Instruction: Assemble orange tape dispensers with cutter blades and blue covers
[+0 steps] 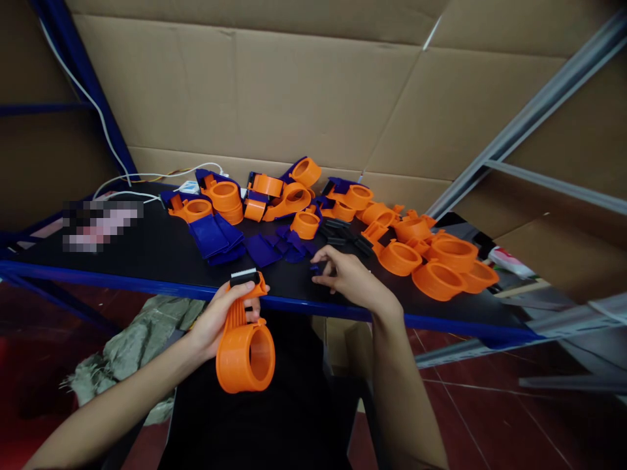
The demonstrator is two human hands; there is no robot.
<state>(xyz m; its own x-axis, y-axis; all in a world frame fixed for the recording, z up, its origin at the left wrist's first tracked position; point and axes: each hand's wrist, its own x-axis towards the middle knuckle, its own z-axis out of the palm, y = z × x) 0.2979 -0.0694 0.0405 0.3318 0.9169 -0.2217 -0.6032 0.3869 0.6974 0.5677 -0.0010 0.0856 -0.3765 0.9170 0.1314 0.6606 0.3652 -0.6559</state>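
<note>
Orange tape dispenser (245, 339): gripped by its handle in the left hand (218, 320), held below the table (147, 258) edge, ring end down. Right hand (350, 277): palm down on the table, fingers loosely curled over a small dark part (317, 266), unclasped. Risk: a fumbled pinch could flick it off the near edge.

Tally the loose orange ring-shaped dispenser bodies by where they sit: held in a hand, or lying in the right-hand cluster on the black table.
Held in the left hand: 1 orange dispenser body
Lying in the right cluster on the table: about 6, some overlapping
Total: about 7
</note>
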